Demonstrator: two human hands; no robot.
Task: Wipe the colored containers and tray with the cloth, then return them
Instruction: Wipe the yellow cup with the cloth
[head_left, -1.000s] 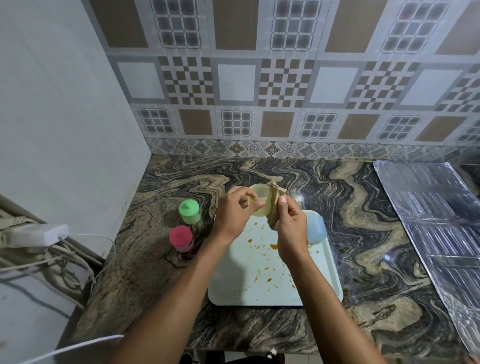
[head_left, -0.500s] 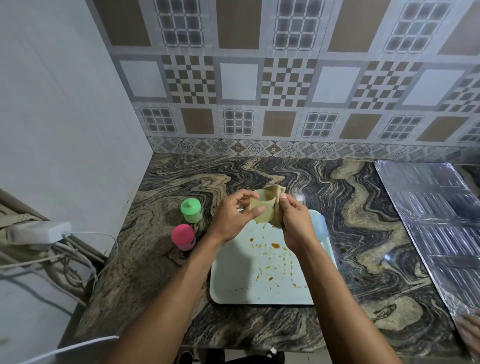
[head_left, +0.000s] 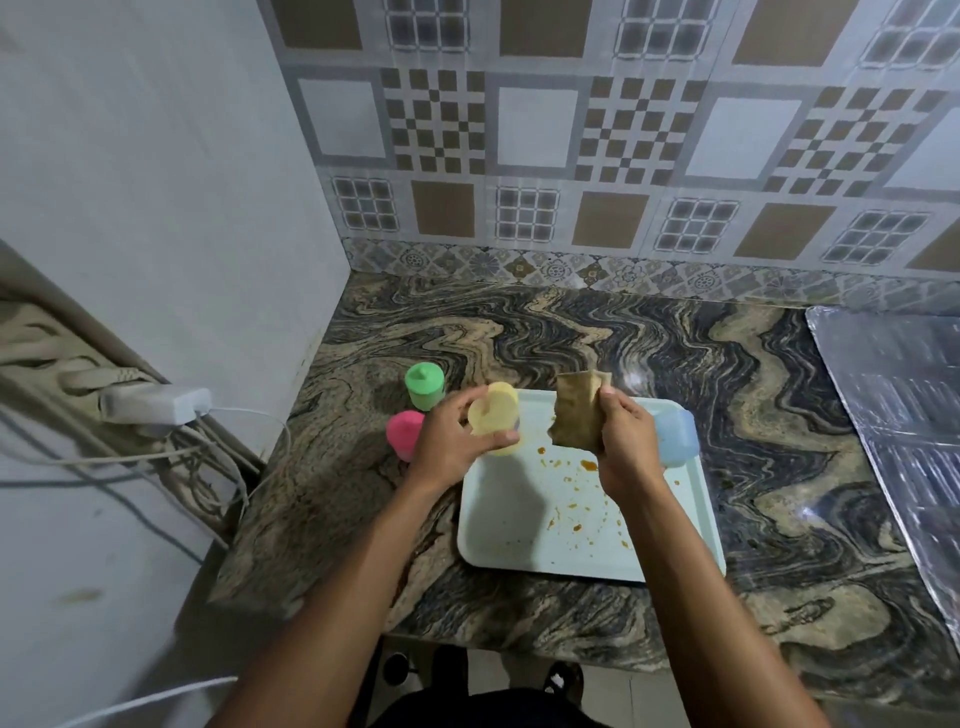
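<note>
Your right hand (head_left: 626, 447) covers the left part of the pale blue plastic container (head_left: 675, 439) at the far right corner of the light mint rectangular tray (head_left: 514, 525) — whether it stands or lies there is hard to make out. Your left hand (head_left: 449, 441) hides the right side of the round pink plastic container (head_left: 402, 434), and your right forearm crosses the tray's near right corner. The crinkled silver foil sheet (head_left: 893, 415) is cut off at the right edge.

Both hands are raised over the tray's far edge, apart from each other. The left wraps thumb and fingers round the small pale yellow plastic container (head_left: 496, 423), its flat round end tipped toward you. The right clutches the folded tan cloth (head_left: 576, 410) upright (its lower edge looks ragged).

The tray lies flat on the swirled marble countertop (head_left: 753, 395), speckled with orange-brown spots. The pink container and the green plastic container (head_left: 425, 385) stand on the countertop just left of the tray.
</note>
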